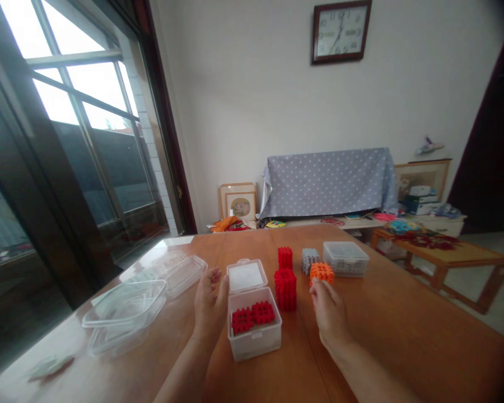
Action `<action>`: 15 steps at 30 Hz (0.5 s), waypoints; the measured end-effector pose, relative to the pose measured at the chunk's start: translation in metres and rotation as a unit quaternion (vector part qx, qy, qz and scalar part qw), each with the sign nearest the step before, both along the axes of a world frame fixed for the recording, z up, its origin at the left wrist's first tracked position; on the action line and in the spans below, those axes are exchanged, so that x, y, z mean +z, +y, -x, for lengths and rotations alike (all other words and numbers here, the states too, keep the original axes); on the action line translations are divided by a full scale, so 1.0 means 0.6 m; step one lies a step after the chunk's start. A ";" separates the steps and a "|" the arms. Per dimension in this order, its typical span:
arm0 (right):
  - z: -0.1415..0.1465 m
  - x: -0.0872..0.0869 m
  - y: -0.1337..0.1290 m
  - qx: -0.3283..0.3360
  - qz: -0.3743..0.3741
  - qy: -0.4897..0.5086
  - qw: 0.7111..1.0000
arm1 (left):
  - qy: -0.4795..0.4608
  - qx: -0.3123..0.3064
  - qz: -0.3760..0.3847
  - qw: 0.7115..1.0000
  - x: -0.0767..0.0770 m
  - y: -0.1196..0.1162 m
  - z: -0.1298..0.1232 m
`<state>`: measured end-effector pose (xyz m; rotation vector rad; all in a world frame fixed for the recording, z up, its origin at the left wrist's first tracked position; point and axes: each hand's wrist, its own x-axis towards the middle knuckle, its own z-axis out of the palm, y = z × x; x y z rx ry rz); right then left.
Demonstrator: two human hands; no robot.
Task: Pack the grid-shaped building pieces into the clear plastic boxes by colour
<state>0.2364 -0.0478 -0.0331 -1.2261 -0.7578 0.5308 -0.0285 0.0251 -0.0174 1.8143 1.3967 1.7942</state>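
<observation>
My left hand is raised beside a clear plastic box. Its fingers are loosely curled, the thumb stands apart, and it holds nothing. Inside the box lie red lattice-shaped interlocking blocks, and its hinged lid is folded back. My right hand is closed at the lower part of an orange stack of interlocking blocks; the fingers hide the stack's bottom. A tall red stack stands between box and right hand, another red stack behind it. Behind the orange stack is a grey stack.
A closed clear box with greyish contents stands at the back right of the wooden table. Clear plastic trays and lids lie at the left, with a pale, crumpled item nearer me. Beyond the right edge stands a low wooden table.
</observation>
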 end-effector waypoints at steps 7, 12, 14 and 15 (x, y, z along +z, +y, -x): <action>0.042 0.052 -0.055 0.172 -0.028 -0.111 0.978 | 0.039 -0.049 0.043 0.997 0.053 -0.010 -0.017; 0.064 0.058 -0.068 0.207 -0.019 -0.093 0.974 | 0.135 -0.098 0.049 0.985 0.090 -0.005 -0.026; 0.064 0.053 -0.063 0.202 -0.012 -0.062 0.977 | 0.181 -0.114 0.050 0.976 0.101 -0.001 -0.037; 0.062 0.050 -0.058 0.189 -0.007 -0.039 0.981 | 0.200 -0.124 0.052 0.970 0.105 0.000 -0.045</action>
